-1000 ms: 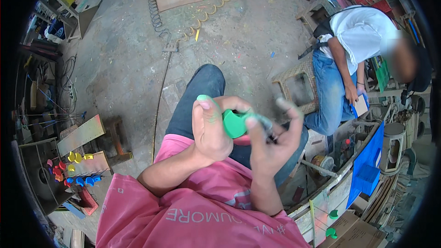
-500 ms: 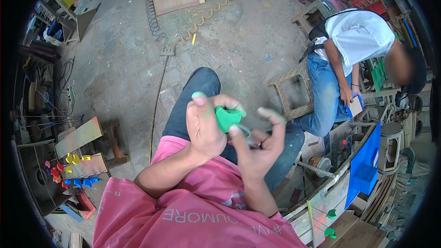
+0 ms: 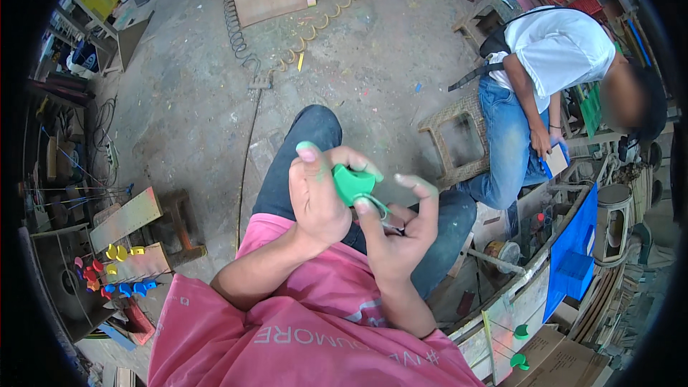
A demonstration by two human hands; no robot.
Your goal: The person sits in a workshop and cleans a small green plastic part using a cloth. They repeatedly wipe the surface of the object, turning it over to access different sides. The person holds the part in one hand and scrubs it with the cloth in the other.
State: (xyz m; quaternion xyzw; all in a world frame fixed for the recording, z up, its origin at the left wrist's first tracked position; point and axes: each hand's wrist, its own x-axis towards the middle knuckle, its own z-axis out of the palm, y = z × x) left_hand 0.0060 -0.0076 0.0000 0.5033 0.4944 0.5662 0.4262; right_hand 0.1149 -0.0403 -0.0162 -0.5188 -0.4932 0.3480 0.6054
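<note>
Between my hands, above my lap, is a small glossy green piece (image 3: 352,185) with a scooped, crescent-like edge. My left hand (image 3: 319,197) is closed on it; the index finger curls round its far side and the thumb sticks up, its tip stained green. My right hand (image 3: 398,235) has its thumb at the piece's lower corner. A thin, curved greenish strip (image 3: 382,210) shows beside that thumb, and its kind is unclear. The right index finger is raised and bent, apart from the piece. The other right fingers are curled and partly hidden.
At right, a co-worker in a white shirt (image 3: 559,50) holds a blue-edged block (image 3: 555,161). Close by stand a woven-top stool (image 3: 455,140) and a bench with a blue sheet (image 3: 559,287) and green pieces (image 3: 520,362). Colourful pieces (image 3: 122,251) sit on rods at left. A hose (image 3: 247,147) crosses the floor.
The green piece has tilted slightly and shifted a little left in my left hand. My right hand has moved slightly left, its thumb still at the piece. The co-worker's strap now hangs farther out.
</note>
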